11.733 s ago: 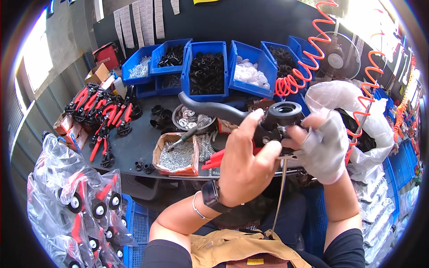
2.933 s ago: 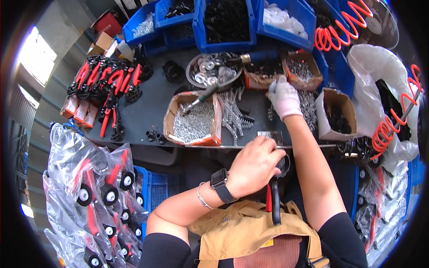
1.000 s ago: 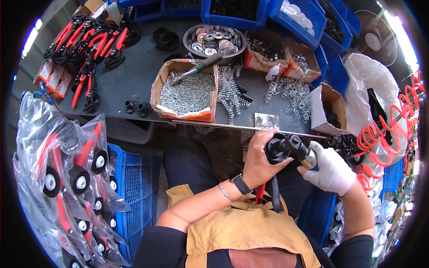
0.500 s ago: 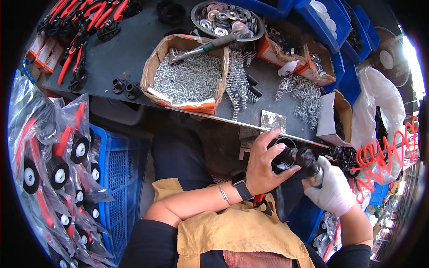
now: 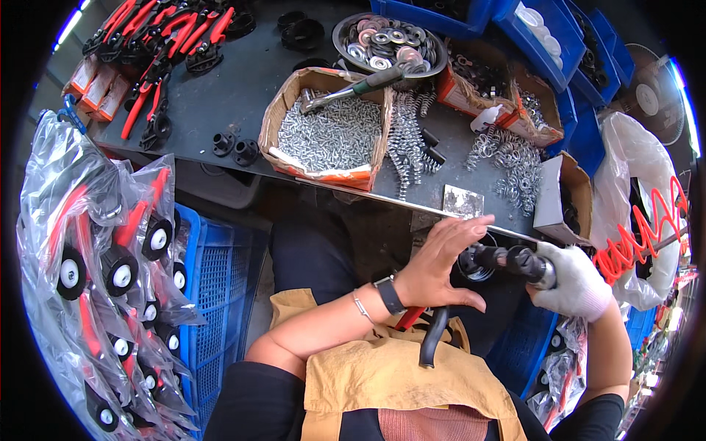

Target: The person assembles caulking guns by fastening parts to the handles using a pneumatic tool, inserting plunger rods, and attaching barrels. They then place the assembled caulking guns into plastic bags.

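Bare bench top (image 5: 243,81) lies open left of the screw box (image 5: 327,132); springs (image 5: 406,143) crowd its right

Single head view, worn on the person and looking steeply down over the lap. Fisheye optics bend straight lines near the rim, as at the bench (image 5: 243,95) edge. The bench fills the upper half; the apron (image 5: 382,382) lies closest, at the lower edge. Both hands, left (image 5: 441,261) and right (image 5: 577,279), sit near, right of centre. Bagged tools (image 5: 103,264) crowd the left rim.
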Demonstrator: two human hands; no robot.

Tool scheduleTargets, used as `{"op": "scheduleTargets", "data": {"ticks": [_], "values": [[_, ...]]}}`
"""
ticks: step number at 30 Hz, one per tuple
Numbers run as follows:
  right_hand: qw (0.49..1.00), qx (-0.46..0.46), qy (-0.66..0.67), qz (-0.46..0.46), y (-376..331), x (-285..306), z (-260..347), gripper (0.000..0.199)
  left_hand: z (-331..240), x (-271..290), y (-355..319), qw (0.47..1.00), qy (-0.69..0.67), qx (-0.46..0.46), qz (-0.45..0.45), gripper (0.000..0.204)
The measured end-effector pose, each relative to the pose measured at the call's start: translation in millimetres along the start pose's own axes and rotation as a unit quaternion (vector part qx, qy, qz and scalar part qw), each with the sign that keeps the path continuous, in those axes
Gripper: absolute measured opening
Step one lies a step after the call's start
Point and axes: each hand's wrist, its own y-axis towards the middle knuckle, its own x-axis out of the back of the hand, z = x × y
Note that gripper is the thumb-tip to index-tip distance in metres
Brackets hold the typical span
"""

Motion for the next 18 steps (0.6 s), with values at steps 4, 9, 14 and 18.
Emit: {"op": "scheduleTargets", "data": {"ticks": [4, 9, 14, 18], "values": [[0.933, -0.154, 0.323, -0.044, -45, -22, 7, 0.058, -4, -11, -8, 0.998, 0.038, 0.019, -0.048, 0.076], [0.889, -0.206, 0.398, -0.095, -34, -61, 28, 0.054, -3, -34, -10, 0.978, 0.135, 0.001, -0.159, 0.07], [0.889, -0.248, 0.369, -0.111, -30, -62, 51, 0.044, -1, -31, -9, 0.983, 0.127, 0.004, -0.135, 0.071], [0.898, -0.223, 0.362, -0.113, -27, -60, 47, 0.04, 0, -30, -10, 0.983, 0.116, -0.006, -0.144, 0.074]]}}
